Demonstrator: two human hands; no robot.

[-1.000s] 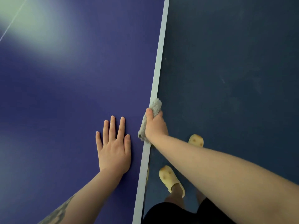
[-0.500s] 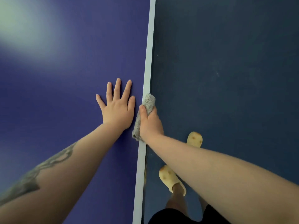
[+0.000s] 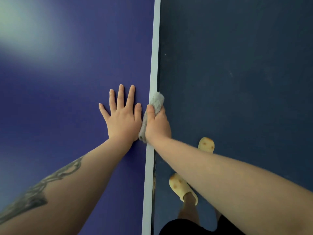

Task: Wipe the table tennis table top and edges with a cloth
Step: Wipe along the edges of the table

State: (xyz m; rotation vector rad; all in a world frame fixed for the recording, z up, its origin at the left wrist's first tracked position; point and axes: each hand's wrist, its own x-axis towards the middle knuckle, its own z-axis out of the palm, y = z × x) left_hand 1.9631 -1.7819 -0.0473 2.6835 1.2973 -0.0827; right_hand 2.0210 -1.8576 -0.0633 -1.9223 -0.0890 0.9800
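Both hands sit a bit further up the table edge vs 0.5 s ago, L hand now closer to the white edge line w/ fingers less splayed. Grey cloth is folded over the edge, clamped by R hand: thumb on top, fingers wrapped down the side, cloth poking out past fingertips & at the wrist. L hand lies flat, fingers straight, just beside the cloth; yellow clogs on dark floor below.
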